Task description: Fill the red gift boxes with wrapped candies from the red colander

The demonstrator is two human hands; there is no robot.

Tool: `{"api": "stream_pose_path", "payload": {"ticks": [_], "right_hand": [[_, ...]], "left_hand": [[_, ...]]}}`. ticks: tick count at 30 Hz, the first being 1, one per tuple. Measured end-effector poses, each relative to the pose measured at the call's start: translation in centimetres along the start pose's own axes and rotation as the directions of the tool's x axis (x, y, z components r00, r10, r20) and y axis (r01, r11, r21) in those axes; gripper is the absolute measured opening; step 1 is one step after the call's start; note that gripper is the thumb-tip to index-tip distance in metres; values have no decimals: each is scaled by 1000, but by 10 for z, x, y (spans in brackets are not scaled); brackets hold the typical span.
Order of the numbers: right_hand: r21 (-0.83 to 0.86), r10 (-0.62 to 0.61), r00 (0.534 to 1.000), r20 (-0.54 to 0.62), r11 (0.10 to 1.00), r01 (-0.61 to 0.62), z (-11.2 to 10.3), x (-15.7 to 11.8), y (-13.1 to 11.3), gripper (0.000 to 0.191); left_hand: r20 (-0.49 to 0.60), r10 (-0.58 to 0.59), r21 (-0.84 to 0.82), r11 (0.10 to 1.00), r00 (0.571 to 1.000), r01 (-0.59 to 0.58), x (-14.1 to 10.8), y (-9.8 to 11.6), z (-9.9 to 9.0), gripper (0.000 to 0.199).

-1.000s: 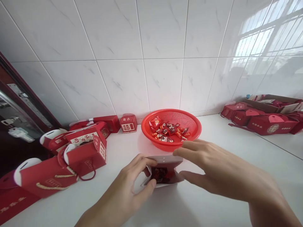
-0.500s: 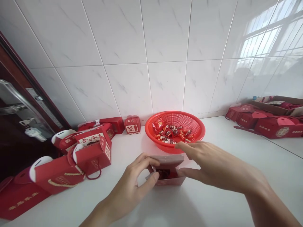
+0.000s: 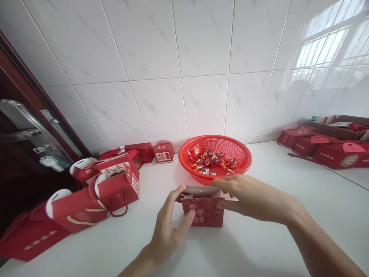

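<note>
A small red candy box (image 3: 205,215) with pale printed characters stands upright on the white counter in front of me. Its top flaps are partly raised, and the inside is hidden from this angle. My left hand (image 3: 170,227) grips its left side, thumb on the front face and fingers at the back edge. At the right upper edge, my right hand (image 3: 245,196) has its thumb against the front and its fingers over the back. Just behind the box sits a red plastic basket (image 3: 245,161) holding several wrapped candies (image 3: 213,159).
Several red gift boxes (image 3: 77,209) with cord handles crowd the left side, beside a door handle with keys (image 3: 50,163). A little red box (image 3: 163,152) stands by the tiled wall. More red boxes (image 3: 331,152) and a cardboard carton (image 3: 343,119) lie at the right.
The box's front panel has come up, so its printed face now shows and its contents no longer do. My left thumb has moved onto that face. The view has shifted slightly.
</note>
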State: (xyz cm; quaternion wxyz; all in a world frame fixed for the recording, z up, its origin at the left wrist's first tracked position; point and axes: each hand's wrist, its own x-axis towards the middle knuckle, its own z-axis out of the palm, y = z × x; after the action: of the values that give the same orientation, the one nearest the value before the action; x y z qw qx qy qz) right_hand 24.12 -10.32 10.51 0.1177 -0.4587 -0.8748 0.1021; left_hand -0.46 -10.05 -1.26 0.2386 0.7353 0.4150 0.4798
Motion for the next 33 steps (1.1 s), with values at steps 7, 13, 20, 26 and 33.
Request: {"api": "stream_pose_path", "payload": {"ticks": [7, 13, 20, 26, 33], "right_hand": [[-7, -4, 995, 96, 1000, 5, 1, 13, 6, 18], [36, -13, 998, 67, 999, 10, 9, 23, 12, 25], [153, -72, 995, 62, 986, 62, 16, 29, 17, 17], [154, -106, 993, 44, 983, 98, 28, 34, 17, 29], [160, -140, 990, 6, 978, 137, 33, 36, 19, 40]], "left_hand": [[-92, -220, -135, 969, 971, 207, -4, -17, 8, 58], [122, -281, -340, 889, 952, 306, 7, -15, 9, 25], [29, -326, -379, 871, 945, 312, 2, -15, 11, 32], [14, -382, -432, 831, 924, 350, 1, -16, 11, 35], [-23, -379, -445, 833, 925, 330, 2, -14, 12, 33]]}}
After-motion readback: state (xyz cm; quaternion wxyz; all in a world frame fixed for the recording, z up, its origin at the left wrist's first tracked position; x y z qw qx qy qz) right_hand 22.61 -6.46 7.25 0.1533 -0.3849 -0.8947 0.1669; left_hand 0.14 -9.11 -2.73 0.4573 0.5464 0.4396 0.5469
